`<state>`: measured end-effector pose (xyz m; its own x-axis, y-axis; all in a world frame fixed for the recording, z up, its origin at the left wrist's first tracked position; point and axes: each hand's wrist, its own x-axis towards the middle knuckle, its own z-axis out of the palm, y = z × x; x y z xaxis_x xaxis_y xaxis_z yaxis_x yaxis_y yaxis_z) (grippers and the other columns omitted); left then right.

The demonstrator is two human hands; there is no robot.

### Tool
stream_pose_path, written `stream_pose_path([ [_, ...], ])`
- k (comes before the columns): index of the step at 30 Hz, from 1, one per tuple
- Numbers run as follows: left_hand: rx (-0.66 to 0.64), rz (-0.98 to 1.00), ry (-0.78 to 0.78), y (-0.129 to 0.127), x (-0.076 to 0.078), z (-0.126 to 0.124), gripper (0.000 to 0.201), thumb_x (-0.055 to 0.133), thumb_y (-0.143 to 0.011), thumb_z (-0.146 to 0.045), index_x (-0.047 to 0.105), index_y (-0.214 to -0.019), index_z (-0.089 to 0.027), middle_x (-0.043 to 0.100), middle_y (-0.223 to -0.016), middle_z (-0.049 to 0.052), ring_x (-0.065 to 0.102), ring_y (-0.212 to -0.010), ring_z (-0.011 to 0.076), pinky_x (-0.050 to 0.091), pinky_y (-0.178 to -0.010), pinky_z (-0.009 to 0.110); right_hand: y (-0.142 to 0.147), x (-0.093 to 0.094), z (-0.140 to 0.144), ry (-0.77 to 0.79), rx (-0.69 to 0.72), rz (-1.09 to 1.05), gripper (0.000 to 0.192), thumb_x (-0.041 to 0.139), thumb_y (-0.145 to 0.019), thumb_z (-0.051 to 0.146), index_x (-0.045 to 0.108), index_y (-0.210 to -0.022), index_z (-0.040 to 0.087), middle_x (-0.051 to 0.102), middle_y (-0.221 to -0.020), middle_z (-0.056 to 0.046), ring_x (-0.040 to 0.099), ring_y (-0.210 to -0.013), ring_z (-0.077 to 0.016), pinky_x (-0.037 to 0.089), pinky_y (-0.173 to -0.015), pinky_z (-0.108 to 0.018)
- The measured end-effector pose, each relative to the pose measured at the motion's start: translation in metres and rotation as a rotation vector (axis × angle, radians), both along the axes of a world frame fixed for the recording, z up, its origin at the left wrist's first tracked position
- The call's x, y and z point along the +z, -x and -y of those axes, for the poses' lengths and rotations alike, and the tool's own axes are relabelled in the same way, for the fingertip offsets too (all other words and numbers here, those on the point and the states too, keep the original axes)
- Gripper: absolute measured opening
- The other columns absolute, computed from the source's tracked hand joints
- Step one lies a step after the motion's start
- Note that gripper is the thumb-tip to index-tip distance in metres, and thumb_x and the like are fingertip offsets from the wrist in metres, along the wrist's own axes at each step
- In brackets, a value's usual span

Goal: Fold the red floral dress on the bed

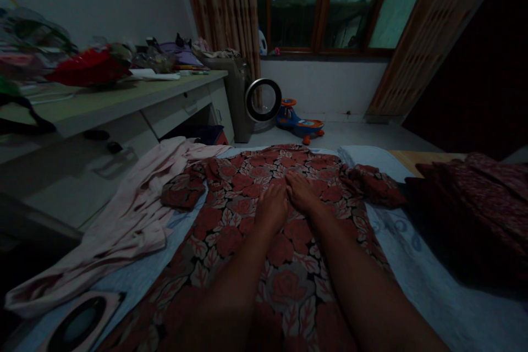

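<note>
Both hands (pixel 273 209) (pixel 302 193) lie palm-down, apparently touching.

Your left hand (pixel 272 212) and right hand (pixel 304 193) are both bare, and so are the wrists (pixel 317 212) just behind the fingers (pixel 266 194). Farther back from the fingers, your left forearm (pixel 237 278) and right forearm (pixel 350 264) are uncovered too, down to where the lower edge of the view cuts them off. Each of your forearms is narrowest at its end nearer the fingers and broadens smoothly away from them. The backs of your hands look gently rounded behind the fingers; your nails are too dim to make out.
</note>
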<state>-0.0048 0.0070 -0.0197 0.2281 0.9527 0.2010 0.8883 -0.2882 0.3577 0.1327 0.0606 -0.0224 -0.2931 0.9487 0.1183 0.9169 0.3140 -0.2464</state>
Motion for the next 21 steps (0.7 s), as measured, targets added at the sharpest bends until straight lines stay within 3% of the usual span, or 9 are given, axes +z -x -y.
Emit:
stream_pose_path([
  [5, -0.001, -0.008, 0.003, 0.0, 0.007, -0.001, 0.038, 0.044, -0.097, -0.021, 0.052, -0.134, -0.023, 0.056, -0.144, 0.008, 0.044, -0.138, 0.0272, 0.035, -0.114, 0.05, 0.0, -0.001, 0.0, -0.003, -0.008, -0.011, 0.054, 0.035, -0.1, 0.028, 0.037, -0.153, 0.019, 0.032, -0.162, -0.008, 0.027, -0.149, -0.0243, 0.024, -0.118, -0.051],
  [11, -0.033, -0.067, -0.007, 0.019, 0.024, -0.023, 0.029, 0.041, -0.098, -0.017, 0.059, -0.12, -0.022, 0.062, -0.128, 0.009, 0.054, -0.123, 0.0231, 0.04, -0.106, 0.04, 0.002, 0.0, 0.002, -0.043, -0.012, -0.015, 0.053, 0.037, -0.098, 0.026, 0.04, -0.151, 0.019, 0.036, -0.16, -0.008, 0.031, -0.147, -0.0236, 0.025, -0.117, -0.049],
  [17, -0.122, -0.143, -0.028, 0.031, 0.017, -0.045, 0.027, 0.048, -0.098, -0.025, 0.059, -0.122, -0.022, 0.06, -0.131, 0.009, 0.05, -0.128, 0.024, 0.037, -0.109, 0.042, 0.003, -0.002, 0.001, -0.05, -0.016, -0.022, 0.053, 0.039, -0.098, 0.026, 0.04, -0.151, 0.022, 0.036, -0.161, -0.007, 0.031, -0.147, -0.0234, 0.025, -0.117, -0.05],
  [21, -0.069, -0.145, -0.017, 0.043, 0.014, -0.054, 0.029, 0.049, -0.098, -0.028, 0.059, -0.124, -0.023, 0.057, -0.137, 0.01, 0.048, -0.131, 0.0264, 0.038, -0.11, 0.045, 0.003, -0.002, 0.001, -0.05, -0.014, -0.04, 0.052, 0.038, -0.098, 0.027, 0.04, -0.15, 0.022, 0.037, -0.16, -0.007, 0.032, -0.146, -0.0239, 0.024, -0.117, -0.05],
])
